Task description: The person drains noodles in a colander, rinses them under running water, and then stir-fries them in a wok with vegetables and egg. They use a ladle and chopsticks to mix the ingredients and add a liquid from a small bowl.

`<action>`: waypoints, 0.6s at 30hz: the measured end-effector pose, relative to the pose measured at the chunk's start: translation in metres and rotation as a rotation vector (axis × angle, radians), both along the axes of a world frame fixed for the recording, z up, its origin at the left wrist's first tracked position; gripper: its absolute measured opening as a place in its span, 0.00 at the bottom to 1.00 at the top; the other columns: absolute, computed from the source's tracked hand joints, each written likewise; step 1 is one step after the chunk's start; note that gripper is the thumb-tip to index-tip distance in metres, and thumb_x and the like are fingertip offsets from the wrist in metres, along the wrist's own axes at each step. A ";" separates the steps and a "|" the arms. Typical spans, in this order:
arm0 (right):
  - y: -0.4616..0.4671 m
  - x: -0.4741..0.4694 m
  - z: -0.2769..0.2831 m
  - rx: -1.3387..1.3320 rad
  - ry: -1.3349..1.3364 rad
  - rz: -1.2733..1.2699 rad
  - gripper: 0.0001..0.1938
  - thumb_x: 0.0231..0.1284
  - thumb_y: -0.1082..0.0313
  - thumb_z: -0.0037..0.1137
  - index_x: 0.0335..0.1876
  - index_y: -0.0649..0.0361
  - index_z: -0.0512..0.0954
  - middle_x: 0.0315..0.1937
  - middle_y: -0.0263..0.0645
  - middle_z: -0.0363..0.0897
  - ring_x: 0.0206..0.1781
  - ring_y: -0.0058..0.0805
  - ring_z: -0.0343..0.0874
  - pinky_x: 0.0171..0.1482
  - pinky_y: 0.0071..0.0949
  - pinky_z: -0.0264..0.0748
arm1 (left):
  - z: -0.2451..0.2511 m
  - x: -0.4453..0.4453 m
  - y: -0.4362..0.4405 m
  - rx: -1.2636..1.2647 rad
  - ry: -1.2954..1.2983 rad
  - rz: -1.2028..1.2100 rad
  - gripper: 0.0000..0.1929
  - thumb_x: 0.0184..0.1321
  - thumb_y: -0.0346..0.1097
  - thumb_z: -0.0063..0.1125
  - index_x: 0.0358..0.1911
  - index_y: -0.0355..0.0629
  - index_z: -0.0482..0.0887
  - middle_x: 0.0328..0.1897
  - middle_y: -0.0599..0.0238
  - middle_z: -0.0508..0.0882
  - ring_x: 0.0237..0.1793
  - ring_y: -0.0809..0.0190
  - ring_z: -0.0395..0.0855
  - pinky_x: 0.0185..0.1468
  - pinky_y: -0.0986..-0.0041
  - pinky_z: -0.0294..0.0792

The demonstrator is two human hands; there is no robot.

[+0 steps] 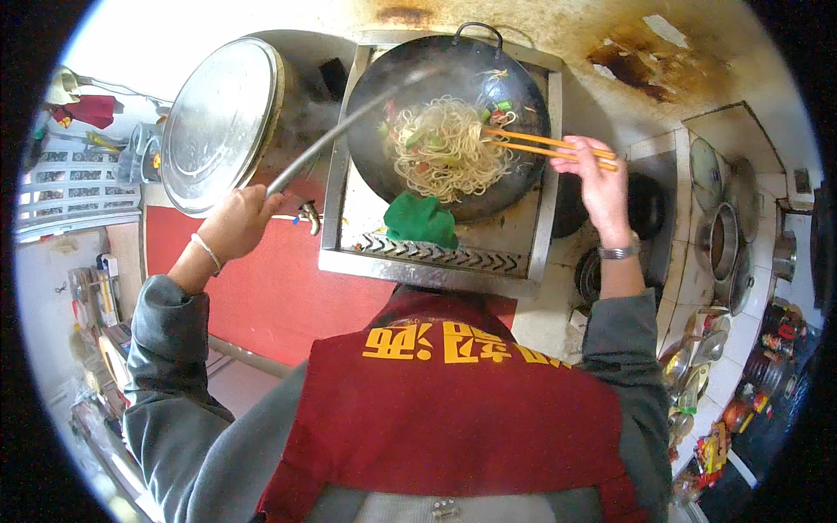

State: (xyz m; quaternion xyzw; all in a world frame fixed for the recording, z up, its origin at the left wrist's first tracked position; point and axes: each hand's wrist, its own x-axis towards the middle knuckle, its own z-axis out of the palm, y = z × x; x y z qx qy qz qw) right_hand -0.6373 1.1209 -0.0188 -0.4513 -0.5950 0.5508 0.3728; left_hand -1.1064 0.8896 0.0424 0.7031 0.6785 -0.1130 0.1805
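My left hand [239, 225] grips a long metal handle [333, 134] that slants up over the wok's left rim. Its far end is blurred by steam, so I cannot tell what kind of head it has. In my right hand [592, 176] is a pair of wooden chopsticks [533, 139], their tips at the right side of a heap of noodles [444, 153]. Green and red vegetable pieces are mixed among the noodles, which lie in a dark wok [373, 137]. A folded green cloth [420, 221] rests against the wok's near rim.
The wok sits on a metal-framed stove [425, 271]. Left of it stands a large pot with a round metal lid [219, 124]. A small tap [310, 216] juts out below the pot. Pans and bowls [724, 242] line the tiled ledge at right. A stained wall [588, 33] rises behind.
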 end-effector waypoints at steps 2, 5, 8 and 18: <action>0.001 0.013 0.017 0.063 -0.088 -0.048 0.15 0.71 0.65 0.46 0.50 0.71 0.75 0.38 0.47 0.82 0.35 0.27 0.84 0.41 0.24 0.81 | 0.014 0.011 0.014 0.074 0.098 -0.103 0.08 0.63 0.35 0.49 0.35 0.38 0.78 0.29 0.45 0.78 0.30 0.42 0.79 0.34 0.55 0.71; 0.000 0.030 0.008 0.043 -0.150 -0.118 0.15 0.70 0.65 0.45 0.50 0.71 0.75 0.36 0.46 0.82 0.32 0.27 0.83 0.39 0.22 0.81 | 0.017 0.012 0.037 -0.082 0.135 0.002 0.08 0.62 0.31 0.48 0.39 0.36 0.77 0.24 0.46 0.78 0.28 0.44 0.82 0.34 0.56 0.75; -0.027 0.027 -0.003 -0.058 -0.033 -0.192 0.14 0.70 0.67 0.46 0.49 0.72 0.75 0.33 0.45 0.81 0.30 0.28 0.83 0.35 0.24 0.82 | 0.025 0.042 0.028 -0.387 -0.089 0.202 0.09 0.56 0.26 0.48 0.41 0.34 0.74 0.22 0.52 0.78 0.23 0.51 0.82 0.26 0.61 0.75; -0.060 -0.046 -0.070 -0.440 0.527 -0.555 0.12 0.65 0.71 0.48 0.45 0.76 0.74 0.35 0.52 0.79 0.33 0.42 0.83 0.41 0.34 0.86 | 0.037 0.130 0.010 -0.692 -1.108 1.169 0.20 0.71 0.50 0.38 0.26 0.41 0.66 0.10 0.72 0.61 0.06 0.71 0.57 0.09 0.76 0.54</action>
